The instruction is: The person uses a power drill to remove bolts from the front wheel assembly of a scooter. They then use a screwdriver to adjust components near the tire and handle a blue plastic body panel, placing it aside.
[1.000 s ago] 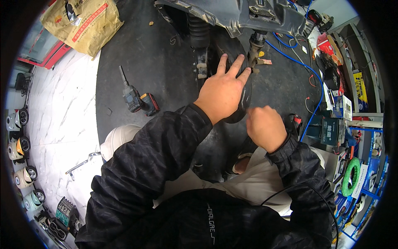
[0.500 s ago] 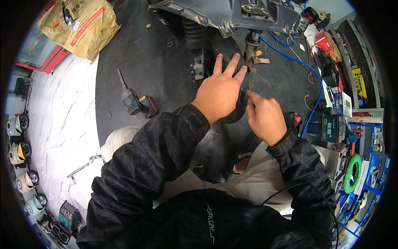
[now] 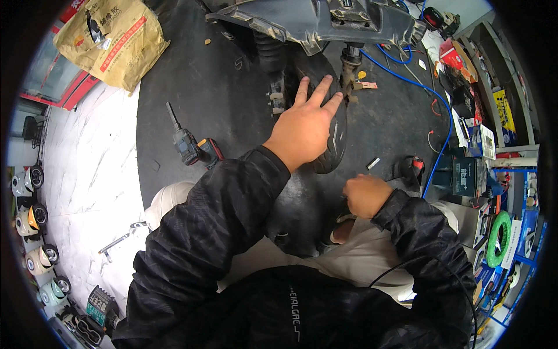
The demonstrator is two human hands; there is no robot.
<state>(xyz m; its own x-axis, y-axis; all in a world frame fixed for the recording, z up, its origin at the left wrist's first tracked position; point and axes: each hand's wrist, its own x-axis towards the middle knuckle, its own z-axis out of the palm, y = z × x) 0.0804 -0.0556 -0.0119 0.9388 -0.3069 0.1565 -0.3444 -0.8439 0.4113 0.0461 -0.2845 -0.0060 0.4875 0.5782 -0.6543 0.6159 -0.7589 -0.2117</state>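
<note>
Left hand (image 3: 302, 131) lies palm down, fingers spread wide, on the black tire (image 3: 337, 148); it presses from above and its fingers are not wrapped around anything. Right hand (image 3: 367, 195) is nearer and to the right, apart from the tire; its fingers curl under and are hidden, so I cannot tell how tightly they close or whether they have hold of anything.

Beneath all this stretches a black mat (image 3: 192, 75), bordered on the left by a white marbled floor (image 3: 87, 151). At the far side, a dusty black plastic body (image 3: 273, 23) spans the scene above the tire, which stands between a ribbed left fork leg (image 3: 269, 55) and a right fork leg (image 3: 351, 58). Far left sits a crumpled tan bag (image 3: 125, 52) with a red stripe. On the right, a blue hose (image 3: 437, 99) curves toward the near side, passing just beside a dark green box (image 3: 465, 176); a bright green ring (image 3: 499, 238) is farther right and nearer. A cordless drill (image 3: 189, 148) rests on the mat, left of the tire. Smaller still are a pinkish scrap (image 3: 367, 85) by the right fork leg, a short white cylinder (image 3: 373, 163) just beyond the right hand, and a thin bent rod (image 3: 157, 166) left of the drill.
</note>
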